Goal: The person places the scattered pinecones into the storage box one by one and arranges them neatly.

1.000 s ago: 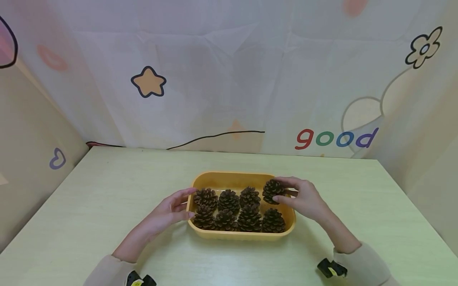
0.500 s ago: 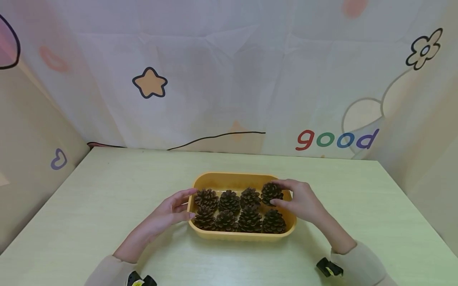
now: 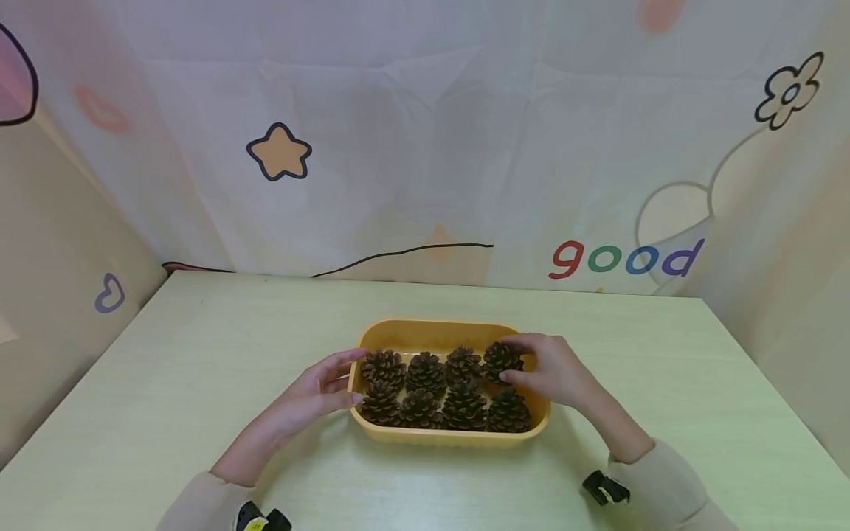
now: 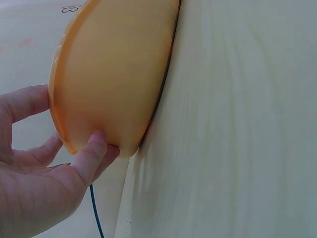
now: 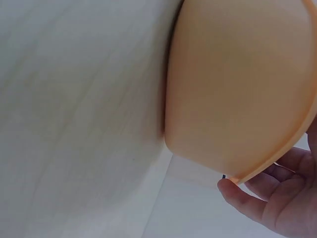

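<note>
A yellow plastic basin (image 3: 451,437) stands on the table, with several brown pine cones (image 3: 463,404) set upright in two rows inside it. At the back right of the basin, my right hand (image 3: 561,371) pinches a pine cone (image 3: 502,360) between thumb and fingers, low beside the others. My left hand (image 3: 317,389) holds the basin's left end, its thumb and fingers spread along the rim. In the left wrist view, the left fingertips (image 4: 99,136) touch the basin's outer wall (image 4: 111,64). The right wrist view has the basin wall (image 5: 237,79) hiding the pine cone.
The pale wooden table (image 3: 232,346) extends around the basin on all sides. Behind it hangs a printed cloth backdrop (image 3: 398,162) with a star, a flower and the word "good". Black wrist devices (image 3: 606,487) sit at both sleeves.
My right hand has lowered the pine cone and shifted it slightly left into the back right of the basin. The left hand stays at the basin's left end.
</note>
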`<state>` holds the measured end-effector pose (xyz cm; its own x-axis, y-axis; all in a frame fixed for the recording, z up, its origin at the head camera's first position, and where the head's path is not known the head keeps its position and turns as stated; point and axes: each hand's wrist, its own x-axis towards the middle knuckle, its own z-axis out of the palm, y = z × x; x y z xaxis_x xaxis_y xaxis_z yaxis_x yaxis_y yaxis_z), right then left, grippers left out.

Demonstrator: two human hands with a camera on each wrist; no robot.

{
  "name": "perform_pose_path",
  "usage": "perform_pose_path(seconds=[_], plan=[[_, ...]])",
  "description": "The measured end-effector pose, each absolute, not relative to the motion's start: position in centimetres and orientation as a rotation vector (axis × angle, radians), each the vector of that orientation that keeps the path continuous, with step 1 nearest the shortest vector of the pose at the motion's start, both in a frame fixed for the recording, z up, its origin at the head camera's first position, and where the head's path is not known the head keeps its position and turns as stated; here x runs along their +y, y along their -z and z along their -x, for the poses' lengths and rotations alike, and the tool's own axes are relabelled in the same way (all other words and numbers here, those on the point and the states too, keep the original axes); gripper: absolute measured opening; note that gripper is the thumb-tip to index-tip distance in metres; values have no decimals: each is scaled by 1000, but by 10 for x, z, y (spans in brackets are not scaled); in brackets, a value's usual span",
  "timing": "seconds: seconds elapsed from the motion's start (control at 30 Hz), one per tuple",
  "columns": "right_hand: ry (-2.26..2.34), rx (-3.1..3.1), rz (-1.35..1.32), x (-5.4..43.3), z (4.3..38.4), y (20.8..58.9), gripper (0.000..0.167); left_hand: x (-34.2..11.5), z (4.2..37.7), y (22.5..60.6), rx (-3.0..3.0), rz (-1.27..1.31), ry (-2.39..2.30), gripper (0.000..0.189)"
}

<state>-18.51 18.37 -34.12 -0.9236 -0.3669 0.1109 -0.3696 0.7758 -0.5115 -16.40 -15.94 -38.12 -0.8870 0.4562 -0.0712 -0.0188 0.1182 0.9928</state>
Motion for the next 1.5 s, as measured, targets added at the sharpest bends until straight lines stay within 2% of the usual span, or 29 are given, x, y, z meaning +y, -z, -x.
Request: perform_pose_path(seconds=[0.73, 0.97, 1.5], plan=[[-714, -3137, -723, 178, 201, 340, 42, -158, 165, 381, 2050, -448, -1825, 67], [-759, -3100, -728, 178, 199, 339, 46, -158, 164, 380, 2045, -434, -1831, 66], [-950, -2959, -635, 190, 186, 337, 43, -161, 164, 382, 2064, -460, -1805, 65]])
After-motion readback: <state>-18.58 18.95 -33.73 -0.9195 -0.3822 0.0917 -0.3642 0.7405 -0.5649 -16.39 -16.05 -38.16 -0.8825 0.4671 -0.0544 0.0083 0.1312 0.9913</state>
